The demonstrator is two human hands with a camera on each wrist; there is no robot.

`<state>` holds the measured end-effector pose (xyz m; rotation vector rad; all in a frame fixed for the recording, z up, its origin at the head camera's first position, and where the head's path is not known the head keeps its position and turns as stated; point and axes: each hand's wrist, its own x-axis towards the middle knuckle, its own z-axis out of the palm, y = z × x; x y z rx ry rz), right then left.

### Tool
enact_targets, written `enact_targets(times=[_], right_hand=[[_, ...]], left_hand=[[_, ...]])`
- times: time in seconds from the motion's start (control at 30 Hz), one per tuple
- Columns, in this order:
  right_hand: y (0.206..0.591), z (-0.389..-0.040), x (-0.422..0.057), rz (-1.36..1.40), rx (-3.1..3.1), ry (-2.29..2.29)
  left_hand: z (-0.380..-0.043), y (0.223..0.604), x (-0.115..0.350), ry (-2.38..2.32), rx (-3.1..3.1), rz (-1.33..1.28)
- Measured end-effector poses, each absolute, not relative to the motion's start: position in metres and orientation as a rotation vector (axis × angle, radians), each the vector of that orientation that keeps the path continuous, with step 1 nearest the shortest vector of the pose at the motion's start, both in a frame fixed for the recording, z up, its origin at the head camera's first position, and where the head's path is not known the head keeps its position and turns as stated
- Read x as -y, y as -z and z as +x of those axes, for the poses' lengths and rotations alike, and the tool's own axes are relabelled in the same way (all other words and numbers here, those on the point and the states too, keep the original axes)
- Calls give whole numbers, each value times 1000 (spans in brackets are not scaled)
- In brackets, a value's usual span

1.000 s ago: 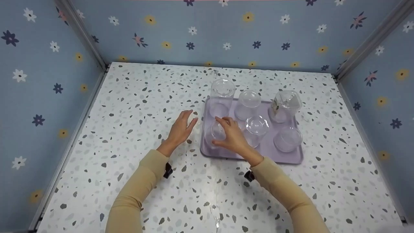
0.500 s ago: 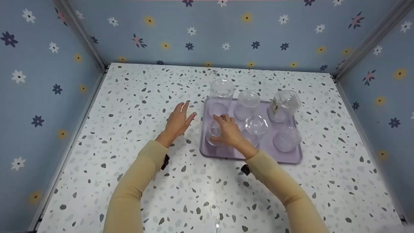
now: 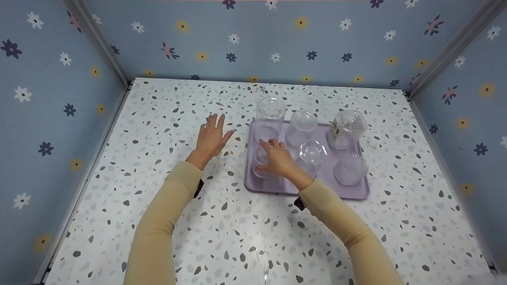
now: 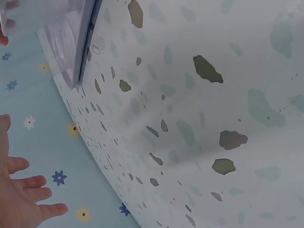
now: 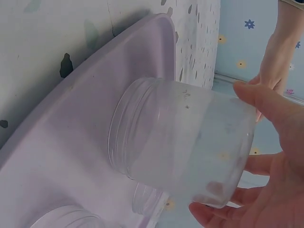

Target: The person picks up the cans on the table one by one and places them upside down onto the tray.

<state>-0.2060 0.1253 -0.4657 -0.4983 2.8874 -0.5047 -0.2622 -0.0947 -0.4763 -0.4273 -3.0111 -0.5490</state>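
My right hand [image 3: 278, 159] holds a clear plastic jar [image 5: 185, 137] near its upper end, thumb on one side and fingers on the other. This jar stands upside down, its threaded rim on the lilac tray [image 3: 285, 189] at the front left corner. My left hand [image 3: 210, 137] is held over the table left of the tray, fingers spread and holding nothing; its spread fingers also show in the left wrist view. Behind the held jar stands a tall clear jar [image 3: 271, 113], and right beside it a shorter clear jar [image 3: 313, 153].
Other clear containers share the tray: a round jar [image 3: 304, 122] at the back middle, a squarish jar [image 3: 349, 126] at the back right and a low round jar [image 3: 351, 170] at the front right. Flower-patterned panels [image 3: 253, 39] wall in the speckled table [image 3: 178, 107].
My left hand has moved away from the tray, left and toward the back, its fingers spreading. My right hand has settled onto the jar, which has shifted slightly back on the tray.
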Motion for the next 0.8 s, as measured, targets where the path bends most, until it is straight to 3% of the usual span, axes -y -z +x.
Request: enact_targets(times=[0.27,0.6,0.8], right_hand=[[459,-204,-126,-519,-2795,537],[417,-213,-149,-726,-2796,550],[389,-225,-170,-654,-2824,532]], left_hand=[[-269,472,100,479,3071,-375],[-271,446,97,379,3176,-395],[-275,430,95,340,3175,-399]])
